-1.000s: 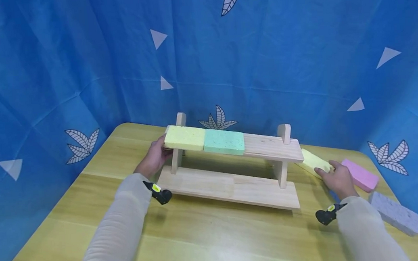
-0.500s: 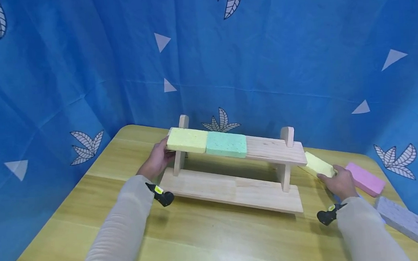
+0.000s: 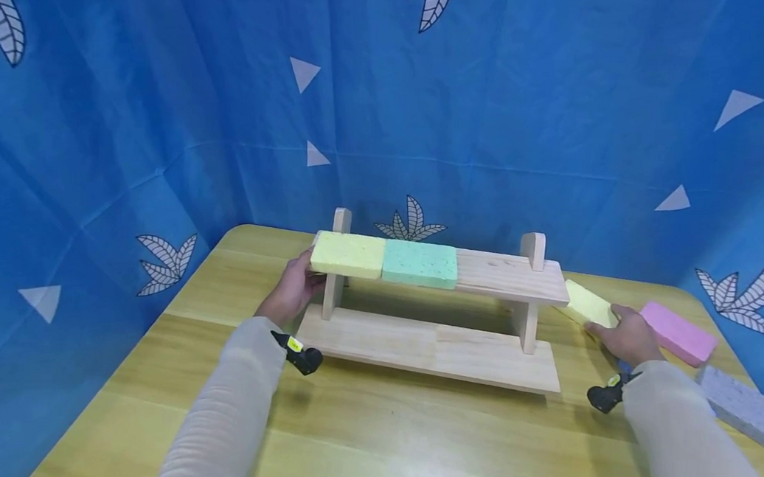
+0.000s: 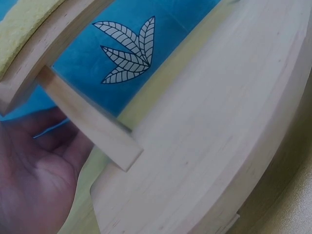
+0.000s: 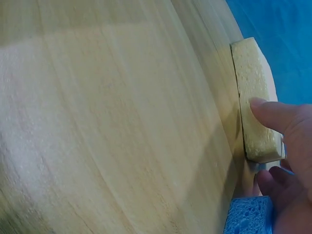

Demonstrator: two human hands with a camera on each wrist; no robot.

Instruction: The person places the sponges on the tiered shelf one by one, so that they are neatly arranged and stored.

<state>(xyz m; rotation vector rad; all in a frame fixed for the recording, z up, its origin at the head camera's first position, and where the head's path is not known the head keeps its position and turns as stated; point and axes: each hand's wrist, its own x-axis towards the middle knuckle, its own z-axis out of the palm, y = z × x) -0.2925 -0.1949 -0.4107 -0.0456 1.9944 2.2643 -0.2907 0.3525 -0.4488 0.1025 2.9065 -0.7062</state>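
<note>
In the head view, a two-tier wooden shelf (image 3: 507, 274) stands on the table, carrying a yellow sponge (image 3: 348, 253) and a green sponge (image 3: 420, 261) side by side on the left of its upper board. My left hand (image 3: 288, 291) holds the upper board's left end. The left wrist view has its fingers passing behind the upright (image 4: 92, 122); the thumb is out of that view. Right of the shelf, my right hand (image 3: 630, 336) pinches a second yellow sponge (image 3: 588, 304) by its near end. Its thumb presses the sponge's face (image 5: 253, 97); the other fingertips are partly hidden.
A blue sponge (image 5: 248, 214) lies beneath the right hand, mostly covered in the head view. Farther right are a pink sponge (image 3: 680, 332) and a grey-purple sponge (image 3: 749, 409). A blue curtain (image 3: 479, 99) hangs around the table's back and sides.
The head view has shifted a little, so the scene sits slightly farther right. Both hands stay where they were, on the shelf end and on the yellow sponge.
</note>
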